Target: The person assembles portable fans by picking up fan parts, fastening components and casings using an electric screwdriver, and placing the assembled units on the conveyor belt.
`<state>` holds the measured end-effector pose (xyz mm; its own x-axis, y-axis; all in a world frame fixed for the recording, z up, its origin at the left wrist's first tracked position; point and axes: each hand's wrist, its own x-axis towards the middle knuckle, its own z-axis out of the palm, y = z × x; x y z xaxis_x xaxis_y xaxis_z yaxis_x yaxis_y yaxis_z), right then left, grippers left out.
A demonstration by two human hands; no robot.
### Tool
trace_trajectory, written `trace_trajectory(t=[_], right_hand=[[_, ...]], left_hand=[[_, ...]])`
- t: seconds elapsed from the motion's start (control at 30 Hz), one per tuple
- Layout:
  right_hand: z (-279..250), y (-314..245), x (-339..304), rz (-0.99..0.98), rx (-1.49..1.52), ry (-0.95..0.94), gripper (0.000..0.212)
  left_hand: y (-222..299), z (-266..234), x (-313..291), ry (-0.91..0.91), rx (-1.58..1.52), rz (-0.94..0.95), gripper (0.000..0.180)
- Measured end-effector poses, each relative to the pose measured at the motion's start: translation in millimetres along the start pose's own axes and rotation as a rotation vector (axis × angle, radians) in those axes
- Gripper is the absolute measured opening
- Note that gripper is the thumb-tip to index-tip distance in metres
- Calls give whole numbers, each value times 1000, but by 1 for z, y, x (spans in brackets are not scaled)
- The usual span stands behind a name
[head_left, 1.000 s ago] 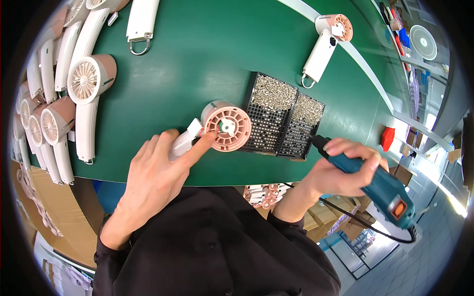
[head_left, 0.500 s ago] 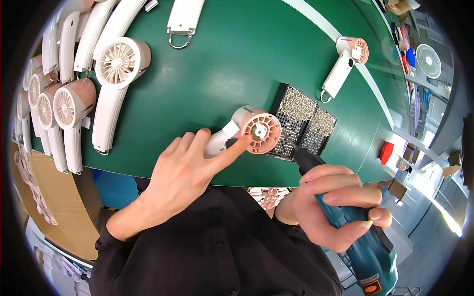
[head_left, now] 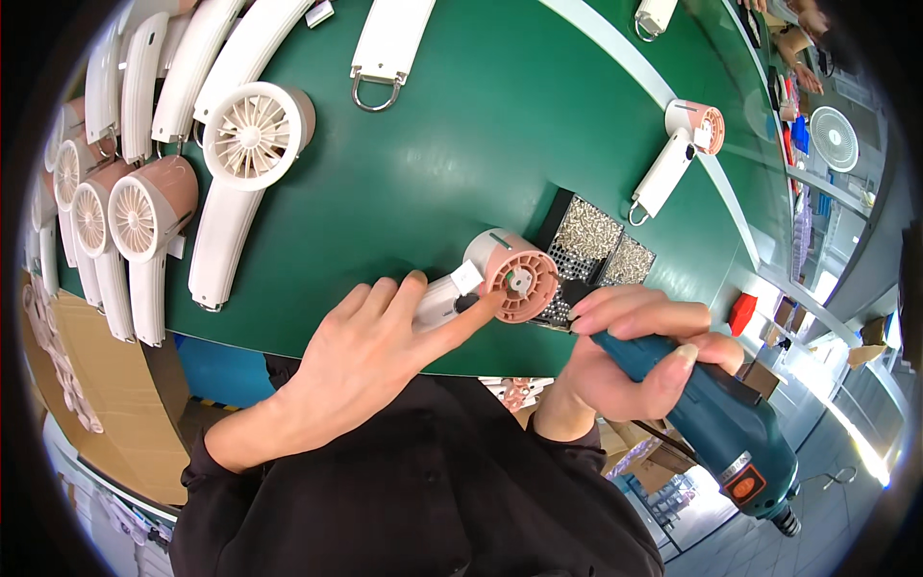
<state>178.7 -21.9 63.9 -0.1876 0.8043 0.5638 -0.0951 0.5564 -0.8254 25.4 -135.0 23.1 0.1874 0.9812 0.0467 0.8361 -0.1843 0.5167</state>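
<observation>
A: Where is the left hand (head_left: 361,356)?

B: Centre of the frame, lying flat over the white handle of a small fan (head_left: 500,281). Its fingers are spread rather than curled, and the forefinger reaches along the handle to touch the rim of the fan's pink head. It pins the fan down more than it grips it.

A: And the fan itself?

B: It lies on the green table (head_left: 461,144), just right of centre, near the table's lower edge. The pink round head faces up, its handle pointing lower left under the hand.

A: The right hand (head_left: 630,361)?

B: Lower right. It is wrapped tightly round a teal driver (head_left: 716,423), fingers and thumb curled over the body. The tool's dark front end points up-left, close beside the fan's head; whether the tip touches it I cannot tell.

A: What sits behind the fan?

B: A black tray (head_left: 601,245) of small silver screws, touching or just behind the pink head, right of centre.

A: Anything else on the table?

B: A row of finished fans (head_left: 144,207), white and pink, at the upper left. One more fan (head_left: 678,154) lies alone at the upper right, and a white handle (head_left: 389,43) with a metal loop lies at the top centre.
</observation>
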Motion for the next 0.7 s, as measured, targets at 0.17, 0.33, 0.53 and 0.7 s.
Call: trace_trajectory(t=[0.17, 0.33, 0.53, 0.7], right_hand=[[-6, -1, -2, 127, 155, -61, 30], [-5, 0, 1, 51, 98, -118, 20], [-20, -16, 8, -90, 252, -196, 28], [-51, -42, 18, -374, 83, 314, 22]], left_hand=[[-3, -7, 2, -123, -44, -1, 61], [-1, -9, 2, -69, -100, -1, 59], [2, -12, 5, -36, -132, -22, 60], [5, -16, 44, 105, -143, -197, 65]])
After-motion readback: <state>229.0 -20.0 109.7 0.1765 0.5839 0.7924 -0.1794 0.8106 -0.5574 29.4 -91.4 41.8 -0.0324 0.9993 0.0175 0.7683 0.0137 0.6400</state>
